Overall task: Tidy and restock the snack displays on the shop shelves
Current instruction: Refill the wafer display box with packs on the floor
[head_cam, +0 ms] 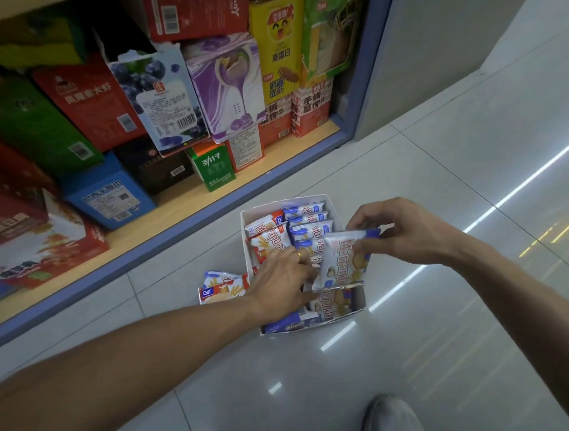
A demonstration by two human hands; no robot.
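a view looking down at a person's two bare arms reaching over a white display box (341,210) that sits on the pale tiled floor (444,173), just in front of a low shop shelf (205,191). the box holds snack packets standing in rows: red and white ones on the left, blue and white ones (307,213) on the right.

the right hand (405,235) holds one white and blue snack packet (343,260) above the near part of the box, its thumb and fingers pinching the packet's right edge. the left hand (282,284) reaches into the left side of the box, fingers extended down among the packets; a ring shows on one finger. whether those fingers grip anything is hidden by the packets.

one red and white packet (222,286) lies on the floor touching the box's left wall.

the shelf, far and left, is crowded with cartons, among them a blueberry-printed box (159,99), a purple box (227,86) and a yellow box (278,47). a grey shoe (390,419) shows at the near edge.
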